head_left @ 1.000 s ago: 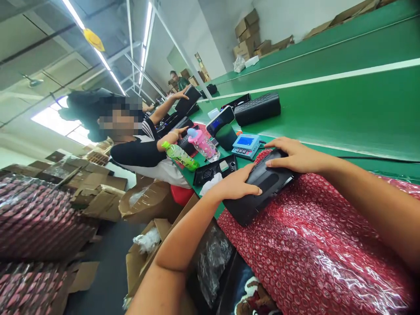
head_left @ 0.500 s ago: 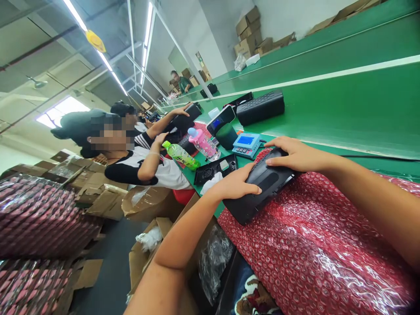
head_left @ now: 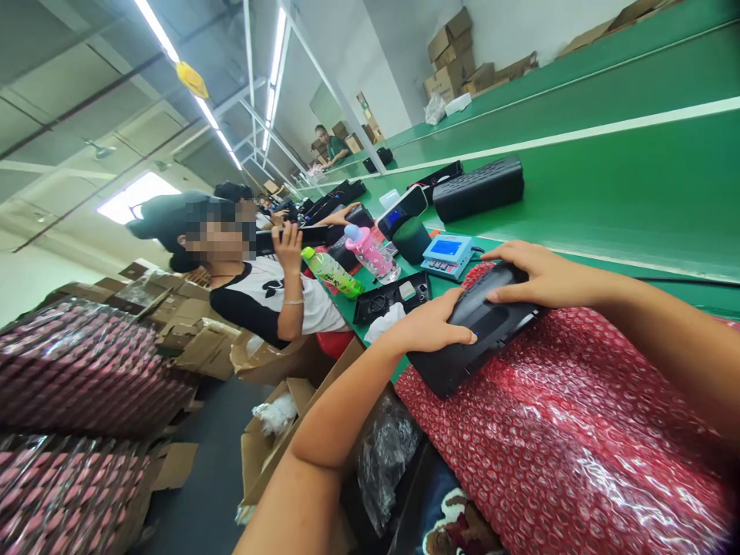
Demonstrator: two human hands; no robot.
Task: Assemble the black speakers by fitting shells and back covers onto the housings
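Observation:
Both of my hands grip a long black plastic speaker housing (head_left: 471,339), which rests on red bubble wrap (head_left: 555,432). My left hand (head_left: 431,320) holds its near left end, thumb over the upper face and fingers behind. At the far right end, my right hand (head_left: 529,274) is closed round the housing with its thumb on top. Just beyond the housing is a light-blue meter with a lit screen (head_left: 447,256). A black shell with a round grille (head_left: 381,301) and a crumpled white cloth or tissue (head_left: 386,322) lie left of my left hand.
A green-capped drink bottle (head_left: 332,274) and a pink bottle (head_left: 373,254) stand beyond the shell. A black speaker (head_left: 479,189) lies farther back on the green bench (head_left: 624,193). A co-worker (head_left: 271,285) sits at left, near open cardboard boxes (head_left: 277,420). A black cable (head_left: 682,280) runs at right.
The view has shifted slightly, so the scene sits farther right. My grip on the housing looks the same. The nearby co-worker has raised a black object beside their head.

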